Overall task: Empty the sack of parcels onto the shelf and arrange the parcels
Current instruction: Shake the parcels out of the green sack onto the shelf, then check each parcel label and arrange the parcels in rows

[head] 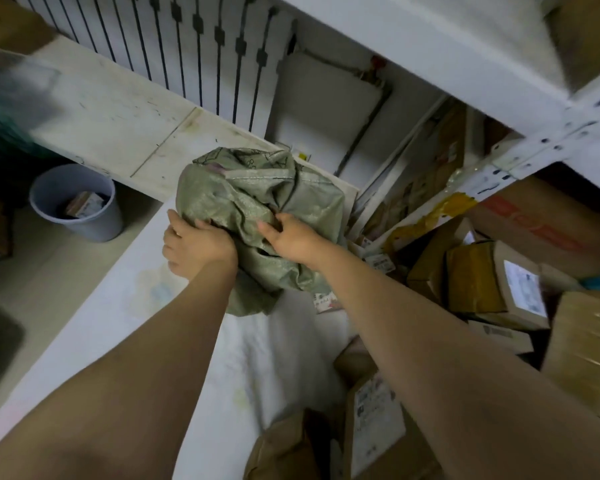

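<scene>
**Green woven sack gripped in both hands above the white shelf**

Green-grey woven fabric fills the middle of the frame: the sack (257, 209) is crumpled and bunched, and both bare arms reach up to it from the bottom edge. The left hand (194, 247) grips the sack's lower left side, fingers curled into the cloth. The right hand (291, 240) pinches a fold near the sack's centre, thumb pointing up and to the left. Under the arms runs the shelf (118, 323), a pale, faintly stained surface crossing from the lower left toward the centre. The sack's loose lower end hangs down to this surface. It may be touching, though blur makes that hard to tell.

Parcels crowd the right side of the frame. A taped box (471, 278) in yellow-brown wrap sits against a labelled box (520, 282) at right centre, with more cardboard stacked around them. At the bottom centre a labelled parcel (378, 420) lies beside a brown paper parcel (284, 445), both on the shelf just right of the right forearm. Yellow tape (430, 216) shows on packaging behind the sack's right side.

At centre left a pale bin (80, 206) stands on the floor with a small carton (84, 204) inside. A white perforated rack beam (551, 140) crosses the upper right, and black bars (187, 46) line the white wall at the top left.
</scene>
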Tool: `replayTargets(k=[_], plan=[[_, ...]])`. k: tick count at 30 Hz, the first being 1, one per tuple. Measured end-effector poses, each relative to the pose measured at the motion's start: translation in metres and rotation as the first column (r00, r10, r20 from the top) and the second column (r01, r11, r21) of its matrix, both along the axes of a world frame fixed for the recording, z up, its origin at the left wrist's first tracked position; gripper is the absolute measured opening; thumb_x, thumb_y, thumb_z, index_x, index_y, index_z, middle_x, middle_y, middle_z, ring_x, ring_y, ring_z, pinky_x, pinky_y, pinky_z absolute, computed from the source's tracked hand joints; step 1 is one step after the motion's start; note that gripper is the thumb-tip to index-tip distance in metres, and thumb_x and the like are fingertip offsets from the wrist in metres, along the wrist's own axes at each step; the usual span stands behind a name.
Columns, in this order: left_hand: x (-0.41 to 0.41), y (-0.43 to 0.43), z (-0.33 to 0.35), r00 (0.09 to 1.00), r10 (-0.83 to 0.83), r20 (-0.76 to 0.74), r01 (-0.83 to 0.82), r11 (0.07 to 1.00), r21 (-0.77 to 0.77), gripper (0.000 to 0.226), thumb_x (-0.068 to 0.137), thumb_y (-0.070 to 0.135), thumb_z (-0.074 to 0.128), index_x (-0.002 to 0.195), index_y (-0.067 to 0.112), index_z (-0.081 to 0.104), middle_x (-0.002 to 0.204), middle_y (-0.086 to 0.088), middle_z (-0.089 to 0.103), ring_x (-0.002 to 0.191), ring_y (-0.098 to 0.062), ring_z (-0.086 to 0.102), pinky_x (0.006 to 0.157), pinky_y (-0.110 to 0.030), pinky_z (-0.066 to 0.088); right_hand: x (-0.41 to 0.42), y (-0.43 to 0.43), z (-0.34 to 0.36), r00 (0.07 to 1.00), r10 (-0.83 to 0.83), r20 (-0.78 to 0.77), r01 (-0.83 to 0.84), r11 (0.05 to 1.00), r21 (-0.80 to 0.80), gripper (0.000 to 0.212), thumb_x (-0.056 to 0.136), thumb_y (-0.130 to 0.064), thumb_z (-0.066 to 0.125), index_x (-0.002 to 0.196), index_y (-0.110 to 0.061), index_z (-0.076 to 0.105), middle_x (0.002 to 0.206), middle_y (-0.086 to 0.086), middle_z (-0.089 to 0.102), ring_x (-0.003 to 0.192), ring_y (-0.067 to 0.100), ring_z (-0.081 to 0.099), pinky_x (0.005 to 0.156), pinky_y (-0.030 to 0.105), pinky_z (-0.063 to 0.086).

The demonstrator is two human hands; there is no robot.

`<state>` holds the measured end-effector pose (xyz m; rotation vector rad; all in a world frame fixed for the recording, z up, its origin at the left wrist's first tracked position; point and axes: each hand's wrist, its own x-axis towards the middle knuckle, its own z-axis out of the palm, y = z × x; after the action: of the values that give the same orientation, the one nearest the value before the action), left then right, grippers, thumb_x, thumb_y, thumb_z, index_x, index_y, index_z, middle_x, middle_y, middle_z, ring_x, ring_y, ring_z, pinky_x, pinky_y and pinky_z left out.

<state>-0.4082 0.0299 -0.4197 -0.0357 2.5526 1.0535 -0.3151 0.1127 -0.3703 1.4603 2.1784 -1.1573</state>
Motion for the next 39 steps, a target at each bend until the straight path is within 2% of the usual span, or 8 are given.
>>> replayTargets(k=[11,17,19,24,28,31,34,39], plan=[[0.063,-0.013,0.069,0.968,-0.229,-0.100,0.221,0.971,-0.086,0.071,0.091,0.035,0.053,0.151,0.017,0.020,0.160,-0.008,0.011,0.146,-0.031,0.011,0.119,-0.050,0.005,0.075,-0.028,0.072,0.997,0.061,-0.038,-0.057,0.993,0.103,0.056,0.100,-0.046,0.047,0.147,-0.017,0.041,0.152,0.005,0.042,0.138,0.026,0.040,0.111,0.033,0.033],[0.110,-0.032,0.097,0.923,-0.359,-0.135,0.341,0.929,-0.141,0.045,0.086,0.026,0.054,0.131,0.025,0.051,0.136,-0.012,0.047,0.129,-0.034,0.039,0.111,-0.043,0.020,0.129,-0.047,0.095,0.999,0.045,0.023,-0.048,0.988,0.146,0.042,0.102,-0.042,0.042,0.114,-0.009,0.066,0.113,0.012,0.065,0.108,0.028,0.059,0.089,0.034,0.046],[0.132,-0.039,0.097,0.870,-0.489,-0.058,0.482,0.870,-0.104,0.032,0.086,0.030,0.054,0.117,0.029,0.063,0.122,-0.007,0.061,0.118,-0.032,0.053,0.106,-0.041,0.033,0.154,-0.052,0.097,0.997,-0.013,0.075,-0.001,0.981,0.193,0.043,0.102,-0.042,0.041,0.097,-0.007,0.065,0.094,0.010,0.062,0.095,0.027,0.060,0.079,0.032,0.045],[0.183,-0.066,0.098,0.650,-0.608,0.455,0.618,0.772,0.150,0.041,0.096,0.042,0.048,0.121,0.010,0.058,0.120,-0.012,0.062,0.100,-0.029,0.057,0.081,-0.040,0.049,0.218,-0.070,0.115,0.976,-0.204,0.080,0.183,0.959,0.215,0.045,0.096,-0.049,0.050,0.110,-0.008,0.063,0.107,0.011,0.066,0.085,0.024,0.063,0.059,0.029,0.047],[0.203,-0.086,0.110,0.456,-0.618,0.640,0.700,0.693,0.170,0.041,0.091,0.044,0.059,0.110,0.008,0.066,0.121,-0.016,0.064,0.114,-0.036,0.058,0.105,-0.048,0.042,0.266,-0.092,0.129,0.957,-0.288,0.031,0.279,0.944,0.177,0.032,0.099,-0.035,0.051,0.116,-0.009,0.060,0.119,0.011,0.061,0.099,0.026,0.057,0.079,0.031,0.044],[0.206,-0.092,0.107,0.488,-0.606,0.628,0.707,0.696,0.124,0.045,0.086,0.034,0.068,0.118,0.003,0.065,0.124,-0.019,0.062,0.118,-0.039,0.056,0.106,-0.050,0.042,0.282,-0.111,0.137,0.942,-0.330,0.055,0.326,0.942,0.078,0.034,0.100,-0.035,0.048,0.116,-0.006,0.053,0.103,0.010,0.055,0.098,0.026,0.056,0.089,0.039,0.051],[0.226,-0.115,0.137,0.502,-0.602,0.622,0.715,0.692,0.092,0.036,0.092,0.036,0.062,0.095,0.000,0.062,0.104,-0.020,0.061,0.113,-0.037,0.057,0.101,-0.046,0.045,0.284,-0.130,0.138,0.923,-0.382,0.046,0.384,0.921,-0.062,0.032,0.101,-0.037,0.048,0.114,-0.008,0.048,0.101,0.014,0.054,0.108,0.039,0.058,0.091,0.055,0.053],[0.235,-0.119,0.141,0.503,-0.619,0.603,0.711,0.694,0.119,0.038,0.088,0.031,0.067,0.107,-0.001,0.064,0.106,-0.020,0.066,0.110,-0.039,0.061,0.100,-0.050,0.047,0.289,-0.139,0.138,0.887,-0.462,0.005,0.460,0.881,-0.106,0.027,0.103,-0.035,0.044,0.101,-0.009,0.047,0.088,0.011,0.051,0.096,0.033,0.055,0.092,0.052,0.051]])
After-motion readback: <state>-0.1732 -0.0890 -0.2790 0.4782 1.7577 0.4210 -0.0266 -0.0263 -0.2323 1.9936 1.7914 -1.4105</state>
